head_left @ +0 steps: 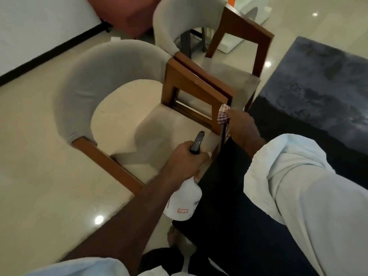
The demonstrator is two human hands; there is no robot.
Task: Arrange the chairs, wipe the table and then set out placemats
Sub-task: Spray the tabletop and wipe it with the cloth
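- The left hand (185, 159) is nearest, its fingers wrapped round the neck of a white translucent plastic spray bottle with a dark trigger head (182, 204). The bottle hangs tilted beside the person's dark trouser leg (229, 226).
- The right hand (242, 128), reaching out of a pale rolled-up sleeve (298, 176), is closed on a bunched purple-and-white checked cloth (223, 114). It holds the cloth against the front top corner of a chair's wooden arm.
- That arm belongs to the near chair, with its grey upholstered curved back, brown wooden frame and beige seat (111, 76). It stands on the glossy cream tiled floor (39, 156), with its front edge at the person's leg.
- A second chair of the same grey-and-wood make (171, 20) stands just behind it. Their wooden arms are side by side and almost touching.
- The dark blue-grey marbled table top (322, 76) lies to the right, with both chairs facing its edge.
- A reddish-brown upholstered seat (127, 14) sits farthest back, by the white wall.
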